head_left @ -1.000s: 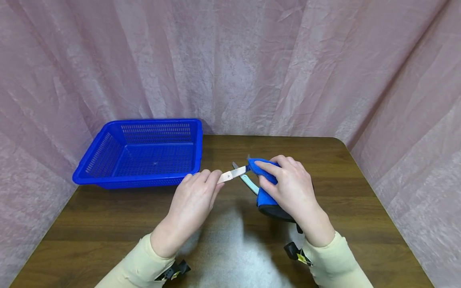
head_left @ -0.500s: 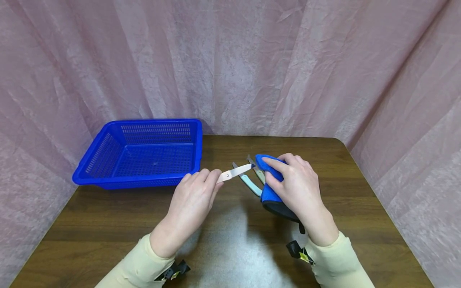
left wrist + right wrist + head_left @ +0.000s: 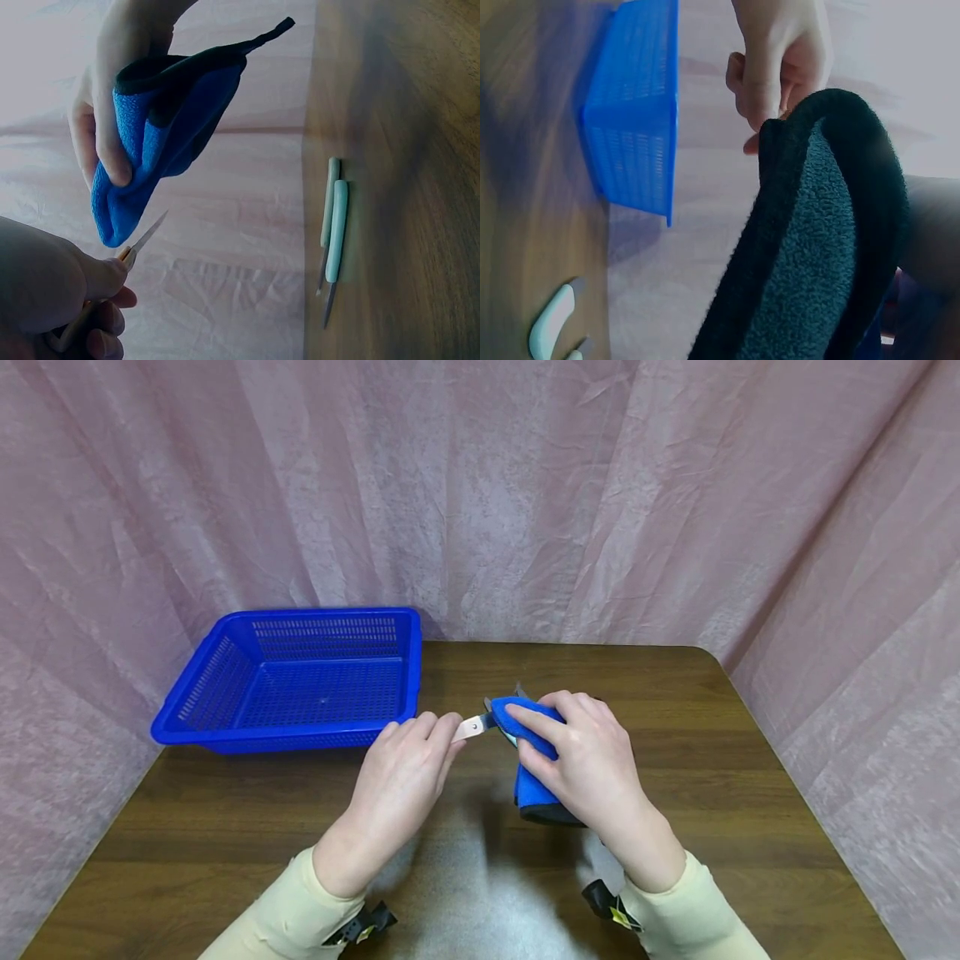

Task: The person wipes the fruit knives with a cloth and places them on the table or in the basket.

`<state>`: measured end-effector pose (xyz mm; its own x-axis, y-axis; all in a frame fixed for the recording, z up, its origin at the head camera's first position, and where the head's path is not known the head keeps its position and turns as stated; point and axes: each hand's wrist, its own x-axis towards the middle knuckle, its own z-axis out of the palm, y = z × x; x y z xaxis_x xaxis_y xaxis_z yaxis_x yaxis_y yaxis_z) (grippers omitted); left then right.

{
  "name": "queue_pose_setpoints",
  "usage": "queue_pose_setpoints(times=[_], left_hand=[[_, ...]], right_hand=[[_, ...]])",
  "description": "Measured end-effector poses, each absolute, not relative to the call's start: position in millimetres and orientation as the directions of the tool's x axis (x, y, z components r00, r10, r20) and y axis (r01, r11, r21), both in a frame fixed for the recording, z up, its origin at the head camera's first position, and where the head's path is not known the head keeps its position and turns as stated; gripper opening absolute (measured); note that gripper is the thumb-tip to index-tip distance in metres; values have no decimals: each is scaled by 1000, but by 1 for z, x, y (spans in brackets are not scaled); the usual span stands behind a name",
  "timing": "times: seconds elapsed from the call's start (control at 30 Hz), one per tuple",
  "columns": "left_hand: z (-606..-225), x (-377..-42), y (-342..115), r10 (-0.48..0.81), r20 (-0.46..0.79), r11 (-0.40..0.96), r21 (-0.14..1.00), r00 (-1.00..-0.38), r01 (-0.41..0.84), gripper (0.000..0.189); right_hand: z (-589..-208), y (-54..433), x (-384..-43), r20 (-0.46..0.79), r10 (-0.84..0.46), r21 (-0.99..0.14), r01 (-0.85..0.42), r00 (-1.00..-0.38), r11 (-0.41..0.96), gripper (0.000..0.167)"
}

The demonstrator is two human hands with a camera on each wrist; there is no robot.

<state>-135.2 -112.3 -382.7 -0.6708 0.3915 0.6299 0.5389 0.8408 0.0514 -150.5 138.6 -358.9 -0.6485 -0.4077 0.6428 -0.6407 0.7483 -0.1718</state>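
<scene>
My left hand (image 3: 408,768) grips the pale pinkish handle of a small knife (image 3: 472,727), its blade pointing right. With bent fingers, my right hand (image 3: 588,756) holds a folded blue cloth (image 3: 534,787) with a black border against the blade. In the head view the cloth hides most of that blade; in the left wrist view the blade's tip shows just beside the cloth. Two more knives lie side by side on the table, largely hidden behind the cloth in the head view. The left wrist view shows a mint-green knife (image 3: 337,232) and a paler green knife (image 3: 330,202).
A blue plastic basket (image 3: 414,677) stands at the back left of the wooden table (image 3: 675,693), close to my left hand. Pink curtains (image 3: 480,510) hang behind the table and along its right side.
The right hand and cloth first slid right to the blade's tip, uncovering the blade, then came back left almost to the handle. The left hand and its knife have stayed in place.
</scene>
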Motion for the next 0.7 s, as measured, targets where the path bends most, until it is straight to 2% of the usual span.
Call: queue_pose_setpoints(times=[0.23,0.7], left_hand=[[-383,-135,-112,398,631,838,47,-666,544,22],[-382,-135,-112,395,632,840,45,-666,541,22]], right_hand=[[-363,132,-150,631,-445,-148,-662,-635,735,36],[-362,132,-150,595,-449,-142,-637,-667,758,36]])
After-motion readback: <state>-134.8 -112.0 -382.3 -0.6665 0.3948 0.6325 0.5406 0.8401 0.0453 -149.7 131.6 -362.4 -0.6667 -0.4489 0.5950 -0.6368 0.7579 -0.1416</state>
